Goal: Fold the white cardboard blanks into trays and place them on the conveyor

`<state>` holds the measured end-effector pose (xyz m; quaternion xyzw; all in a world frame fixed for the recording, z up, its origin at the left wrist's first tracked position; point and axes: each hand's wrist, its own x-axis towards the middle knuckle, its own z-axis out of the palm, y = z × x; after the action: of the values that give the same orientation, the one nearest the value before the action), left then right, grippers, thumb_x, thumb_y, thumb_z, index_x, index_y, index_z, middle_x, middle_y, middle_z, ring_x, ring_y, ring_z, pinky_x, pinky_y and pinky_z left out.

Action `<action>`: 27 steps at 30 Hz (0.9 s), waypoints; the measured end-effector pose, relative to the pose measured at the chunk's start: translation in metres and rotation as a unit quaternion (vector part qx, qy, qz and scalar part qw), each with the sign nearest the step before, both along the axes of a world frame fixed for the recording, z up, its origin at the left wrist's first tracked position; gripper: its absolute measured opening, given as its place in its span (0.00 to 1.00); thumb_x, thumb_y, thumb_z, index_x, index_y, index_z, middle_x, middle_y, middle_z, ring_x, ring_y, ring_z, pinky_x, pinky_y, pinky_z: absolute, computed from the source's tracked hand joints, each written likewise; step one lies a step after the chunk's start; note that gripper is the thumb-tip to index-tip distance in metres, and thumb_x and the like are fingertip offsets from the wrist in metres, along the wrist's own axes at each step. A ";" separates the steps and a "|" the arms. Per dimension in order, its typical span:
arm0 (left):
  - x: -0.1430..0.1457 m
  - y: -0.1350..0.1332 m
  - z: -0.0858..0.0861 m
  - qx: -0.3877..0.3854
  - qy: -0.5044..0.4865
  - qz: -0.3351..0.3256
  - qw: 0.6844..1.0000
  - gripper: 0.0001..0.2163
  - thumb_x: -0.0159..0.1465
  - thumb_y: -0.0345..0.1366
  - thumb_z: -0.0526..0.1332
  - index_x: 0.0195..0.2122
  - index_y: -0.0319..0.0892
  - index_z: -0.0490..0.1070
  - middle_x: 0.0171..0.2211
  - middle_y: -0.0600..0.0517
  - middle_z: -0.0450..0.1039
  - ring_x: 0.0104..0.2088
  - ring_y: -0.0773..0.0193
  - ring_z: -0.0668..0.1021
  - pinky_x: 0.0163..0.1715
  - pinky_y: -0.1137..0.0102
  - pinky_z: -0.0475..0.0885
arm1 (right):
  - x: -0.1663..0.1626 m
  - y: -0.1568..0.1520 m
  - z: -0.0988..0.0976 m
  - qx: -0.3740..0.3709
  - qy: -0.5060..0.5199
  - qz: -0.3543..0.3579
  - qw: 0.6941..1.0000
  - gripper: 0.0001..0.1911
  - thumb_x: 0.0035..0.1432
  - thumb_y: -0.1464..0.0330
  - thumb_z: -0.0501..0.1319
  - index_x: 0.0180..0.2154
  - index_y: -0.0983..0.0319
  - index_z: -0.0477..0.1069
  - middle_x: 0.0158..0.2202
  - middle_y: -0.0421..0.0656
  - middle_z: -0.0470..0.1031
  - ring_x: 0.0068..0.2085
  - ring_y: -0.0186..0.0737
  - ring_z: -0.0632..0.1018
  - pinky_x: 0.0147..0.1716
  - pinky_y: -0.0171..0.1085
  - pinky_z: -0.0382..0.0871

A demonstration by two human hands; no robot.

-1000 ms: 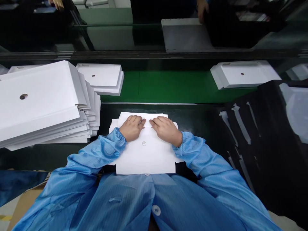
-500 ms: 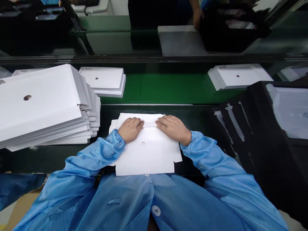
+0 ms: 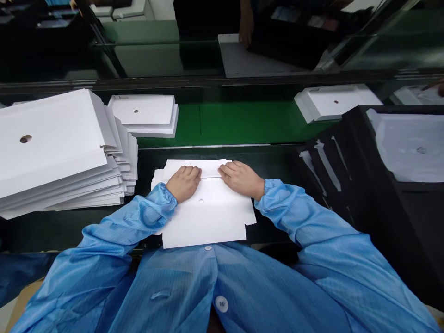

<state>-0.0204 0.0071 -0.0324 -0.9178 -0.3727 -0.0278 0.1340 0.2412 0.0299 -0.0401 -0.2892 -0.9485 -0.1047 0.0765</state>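
Note:
A flat white cardboard box blank (image 3: 204, 224) with a small round hole lies in front of me, its near edge against my blue coat. My left hand (image 3: 184, 182) is closed on the far flap, left of the middle, with bent fingers at the crease. On the same flap, to the right of the middle, my right hand (image 3: 242, 179) is closed in the same way. The fingertips of both hands are partly hidden. More white card shows under the blank at its left side.
A tall stack of folded white trays (image 3: 52, 129) stands at left. White trays (image 3: 142, 109) and another pair (image 3: 342, 101) rest on the green strip (image 3: 236, 120). A black case (image 3: 378, 194) stands at right. Across the line, a co-worker's hand (image 3: 246, 27) touches a grey plate (image 3: 256, 60).
My view has shifted slightly; both hands stay at the flap of the blank. Across the line, the co-worker's hand has moved left with a dark object. Another hand shows at the right edge.

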 end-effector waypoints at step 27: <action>-0.014 0.001 0.033 -0.072 -0.020 -0.042 0.996 0.14 0.70 0.34 0.54 0.34 0.39 0.79 0.30 0.45 0.72 0.34 0.58 0.74 0.36 0.61 0.63 | 0.040 0.001 0.040 -0.074 0.027 0.035 0.996 0.19 0.71 0.59 0.54 0.42 0.63 0.78 0.39 0.48 0.79 0.41 0.43 0.73 0.41 0.40 0.58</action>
<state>-0.0349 0.0081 0.0004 -0.9392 -0.3373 -0.0244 0.0589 0.2807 0.0309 0.0003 -0.2635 -0.9607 -0.0235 0.0838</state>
